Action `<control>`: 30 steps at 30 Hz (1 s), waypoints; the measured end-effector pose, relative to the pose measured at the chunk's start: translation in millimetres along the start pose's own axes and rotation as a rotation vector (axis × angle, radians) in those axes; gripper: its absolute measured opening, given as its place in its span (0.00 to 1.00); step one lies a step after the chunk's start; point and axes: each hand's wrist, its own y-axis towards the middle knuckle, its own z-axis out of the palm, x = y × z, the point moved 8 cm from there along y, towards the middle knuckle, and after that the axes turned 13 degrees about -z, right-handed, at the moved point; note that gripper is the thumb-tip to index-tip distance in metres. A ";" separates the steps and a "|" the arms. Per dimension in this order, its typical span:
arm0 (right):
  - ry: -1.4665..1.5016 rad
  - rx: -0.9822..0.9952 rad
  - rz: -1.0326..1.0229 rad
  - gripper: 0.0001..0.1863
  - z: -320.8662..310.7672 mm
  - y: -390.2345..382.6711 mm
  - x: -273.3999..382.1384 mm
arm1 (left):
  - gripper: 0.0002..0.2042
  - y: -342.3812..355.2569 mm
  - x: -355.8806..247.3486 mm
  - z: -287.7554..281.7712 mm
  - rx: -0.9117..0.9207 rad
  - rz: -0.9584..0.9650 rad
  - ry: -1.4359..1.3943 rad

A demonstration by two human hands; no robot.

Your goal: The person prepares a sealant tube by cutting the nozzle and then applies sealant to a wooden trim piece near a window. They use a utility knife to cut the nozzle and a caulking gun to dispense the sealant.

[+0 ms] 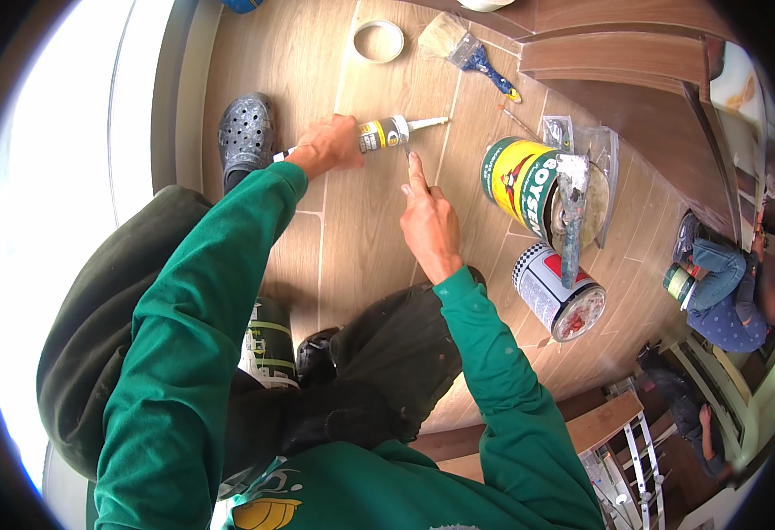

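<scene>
My left hand (330, 143) is closed around a sealant cartridge (383, 132). The cartridge lies sideways above the wood-look floor, and its pale nozzle (429, 123) points right. Just below its front end is my right hand (431, 225), index finger stretched toward the base of the nozzle and the other fingers curled in. A thin dark tip shows beyond that fingertip; what the right hand holds is mostly hidden. To the right stands a green and yellow paint can (520, 181), with a paint-smeared tool (573, 221) lying across its top.
A white and red can (557, 291) stands beside the paint can, near a clear plastic bag (611, 159). Farther off lie a wide paintbrush (471, 55) and a tape roll (378, 41). Brown wooden panels (617, 62) border the right. Another person (727, 296) crouches at far right.
</scene>
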 end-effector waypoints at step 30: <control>-0.018 0.185 0.005 0.32 9.0 15.0 -0.5 | 0.18 -5.7 -15.0 -9.1 -0.192 0.126 0.067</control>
